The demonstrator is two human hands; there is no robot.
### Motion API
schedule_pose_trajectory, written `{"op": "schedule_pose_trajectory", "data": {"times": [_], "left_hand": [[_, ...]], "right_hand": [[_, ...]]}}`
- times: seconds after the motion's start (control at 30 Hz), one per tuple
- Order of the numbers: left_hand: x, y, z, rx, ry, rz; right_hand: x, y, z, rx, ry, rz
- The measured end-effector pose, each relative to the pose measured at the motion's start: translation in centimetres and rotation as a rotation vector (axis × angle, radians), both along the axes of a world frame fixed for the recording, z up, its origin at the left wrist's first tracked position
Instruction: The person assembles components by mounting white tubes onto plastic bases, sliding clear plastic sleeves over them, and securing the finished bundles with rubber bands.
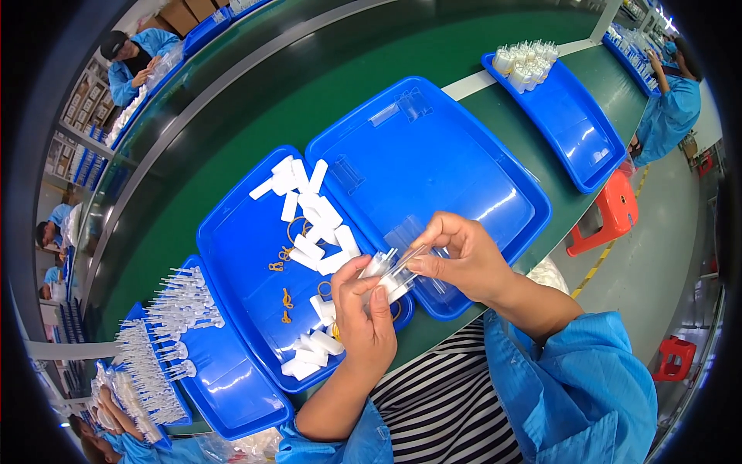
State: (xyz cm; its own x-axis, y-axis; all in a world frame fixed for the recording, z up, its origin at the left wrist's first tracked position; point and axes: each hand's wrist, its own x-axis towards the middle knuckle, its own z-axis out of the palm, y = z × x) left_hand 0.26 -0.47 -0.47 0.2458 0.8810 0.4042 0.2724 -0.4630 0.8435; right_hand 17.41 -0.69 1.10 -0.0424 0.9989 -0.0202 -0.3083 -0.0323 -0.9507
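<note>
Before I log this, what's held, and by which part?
Left grip: white piece, seemingly by its palm-side end. Right grip: clear piece, pinched; exact spot unclear.

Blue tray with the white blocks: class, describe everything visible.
The blue tray is shallow, plastic-looking, with rounded corners and a raised rim. It lies open side up on a green surface, between a larger blue tray and a narrower blue tray, seemingly against both. White blocks and tan loops lie loose inside. The left hand partly hides it.
</note>
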Motion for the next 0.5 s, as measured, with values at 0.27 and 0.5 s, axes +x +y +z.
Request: {"op": "schedule_pose_trajectory", "data": {"times": [0.27,0.5], "left_hand": [[-0.1,0.1,-0.4,-0.057,-0.035,-0.060],[-0.1,-0.3,-0.8,-0.182,-0.228,-0.147]], "right_hand": [[0.5,0.1,0.3,0.031,-0.159,0.027],[1.1,-0.6,0.3,0.073,-0.319,-0.032]]}}
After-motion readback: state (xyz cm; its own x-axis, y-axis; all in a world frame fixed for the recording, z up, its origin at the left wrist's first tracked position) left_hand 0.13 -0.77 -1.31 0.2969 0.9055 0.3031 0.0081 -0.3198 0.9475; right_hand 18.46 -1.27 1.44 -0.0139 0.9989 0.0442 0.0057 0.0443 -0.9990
